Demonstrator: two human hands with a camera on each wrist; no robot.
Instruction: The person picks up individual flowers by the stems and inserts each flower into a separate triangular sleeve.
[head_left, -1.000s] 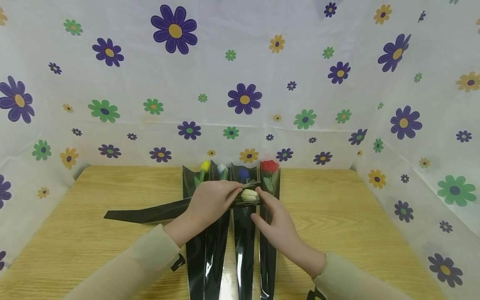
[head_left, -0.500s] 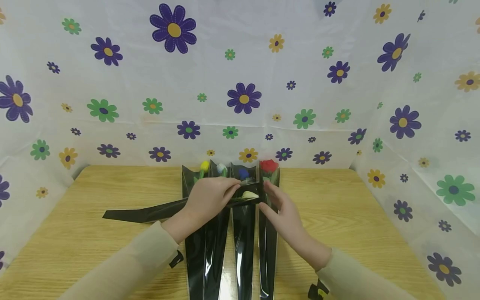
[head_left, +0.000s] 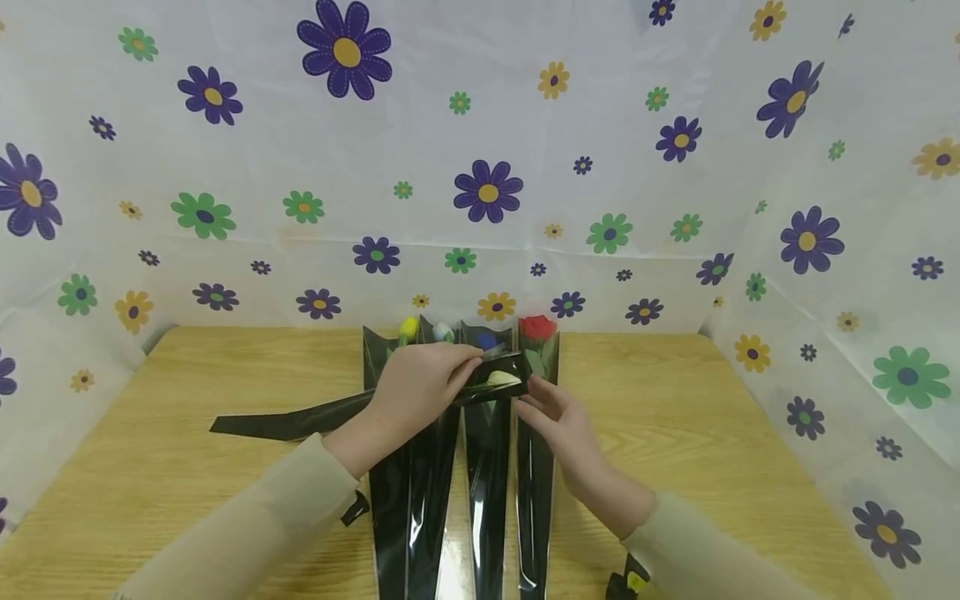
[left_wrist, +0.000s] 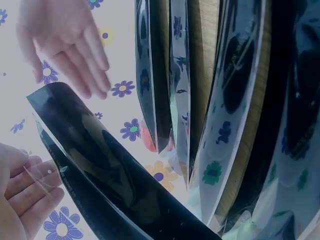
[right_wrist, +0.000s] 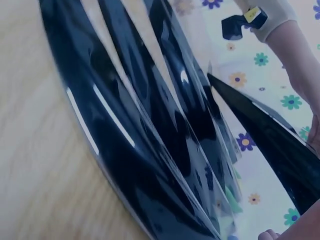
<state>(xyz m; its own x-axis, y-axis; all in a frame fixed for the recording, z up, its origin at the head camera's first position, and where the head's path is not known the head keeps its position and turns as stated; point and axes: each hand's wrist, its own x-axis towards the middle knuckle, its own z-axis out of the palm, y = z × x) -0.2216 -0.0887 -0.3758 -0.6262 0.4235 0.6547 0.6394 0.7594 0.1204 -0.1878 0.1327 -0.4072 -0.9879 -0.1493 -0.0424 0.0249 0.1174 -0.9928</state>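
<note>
A cream tulip (head_left: pixel 504 378) lies in a black and clear flower sleeve (head_left: pixel 277 425), held crosswise above several other wrapped flowers. My left hand (head_left: pixel 412 382) pinches the clear front film of this sleeve near its wide end. The left wrist view shows that film between the left hand's fingers (left_wrist: pixel 37 197) and the sleeve's mouth parted. Beside the mouth is my right hand (head_left: pixel 566 429), its fingers loosely bent in the head view; contact with the sleeve's edge cannot be told. In the right wrist view, the sleeve's black side (right_wrist: pixel 270 135) slants past the right hand (right_wrist: pixel 300 227).
Side by side on the wooden table (head_left: pixel 675 417) lie sleeves with a yellow tulip (head_left: pixel 408 327), a white-blue flower (head_left: pixel 444 332), a blue flower (head_left: pixel 487 341) and a red rose (head_left: pixel 538 327). A flower-print cloth (head_left: pixel 420 142) hangs behind and at both sides.
My right hand has drawn back from over the tulip to the sleeve's right end. The left hand keeps its pinch and has risen slightly, and the black inner side shows more.
</note>
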